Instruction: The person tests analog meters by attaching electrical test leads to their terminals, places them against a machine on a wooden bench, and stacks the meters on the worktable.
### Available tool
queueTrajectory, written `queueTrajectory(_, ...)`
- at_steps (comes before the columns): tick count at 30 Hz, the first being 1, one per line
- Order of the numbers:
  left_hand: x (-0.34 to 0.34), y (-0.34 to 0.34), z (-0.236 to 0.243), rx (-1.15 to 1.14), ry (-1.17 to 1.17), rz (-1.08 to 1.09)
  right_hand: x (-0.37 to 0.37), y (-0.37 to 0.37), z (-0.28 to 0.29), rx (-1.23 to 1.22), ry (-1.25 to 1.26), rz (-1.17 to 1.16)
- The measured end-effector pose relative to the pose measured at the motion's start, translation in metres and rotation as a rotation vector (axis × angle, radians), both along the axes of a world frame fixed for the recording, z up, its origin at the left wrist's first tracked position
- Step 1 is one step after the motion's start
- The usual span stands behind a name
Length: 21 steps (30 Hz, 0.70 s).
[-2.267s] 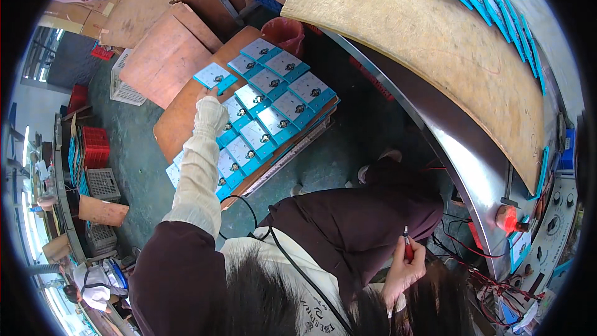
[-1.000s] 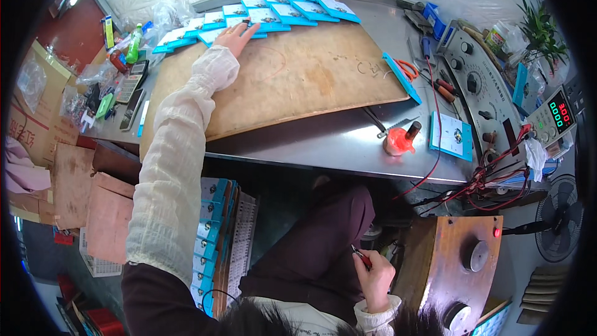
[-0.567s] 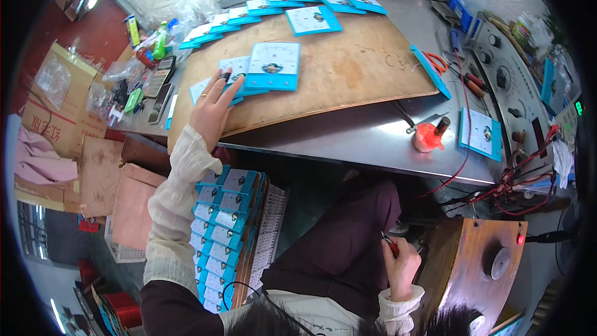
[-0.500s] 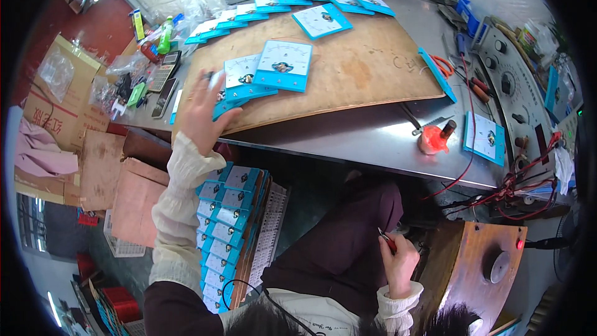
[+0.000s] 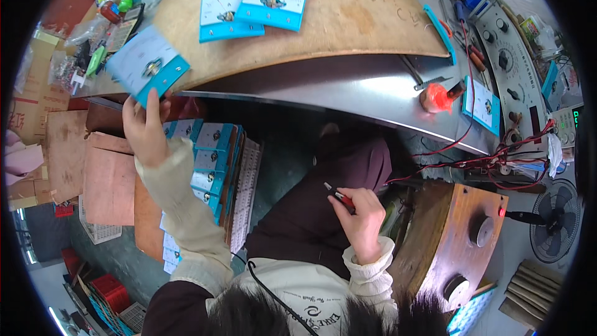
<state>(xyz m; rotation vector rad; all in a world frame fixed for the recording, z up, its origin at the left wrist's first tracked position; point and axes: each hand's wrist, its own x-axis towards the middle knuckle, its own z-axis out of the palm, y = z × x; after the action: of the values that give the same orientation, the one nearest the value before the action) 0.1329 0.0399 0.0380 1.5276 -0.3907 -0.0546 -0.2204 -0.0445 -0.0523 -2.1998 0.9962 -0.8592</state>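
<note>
My left hand holds a white-faced panel meter with a blue base at the left edge of the workbench. Two more such meters lie on the brown board covering the bench top. Below my left arm, a stack of the same meters rests on a board beside my legs. My right hand rests on my lap, gripping a red-handled probe with its tip pointing up-left.
A red clip and a meter lie on the metal bench edge. A control panel with knobs and red wires sit right. A wooden box with dials stands by my right knee. Cardboard boxes are left.
My left hand has pulled back from the board toward me, lifting one meter off its left edge. The view has tilted down. My right hand stays on my lap with the probe.
</note>
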Motion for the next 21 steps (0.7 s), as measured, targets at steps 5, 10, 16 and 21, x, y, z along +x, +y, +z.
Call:
queueTrajectory(5, -0.106, 0.016, -0.012, -0.145, 0.125, -0.261, -0.001, 0.005, 0.010, 0.173, -0.097, -0.118)
queueTrajectory(10, -0.150, -0.007, -0.019, -0.227, 0.704, -0.855, -0.004, 0.009, 0.034, 0.174, -0.290, -0.007)
queueTrajectory(16, -0.196, -0.036, -0.036, -0.105, 0.586, -0.950, -0.006, 0.002, 0.044, 0.044, -0.232, 0.087)
queueTrajectory(21, -0.221, -0.040, -0.046, -0.086, 0.482, -0.987, -0.013, 0.006, 0.034, 0.131, -0.284, -0.082)
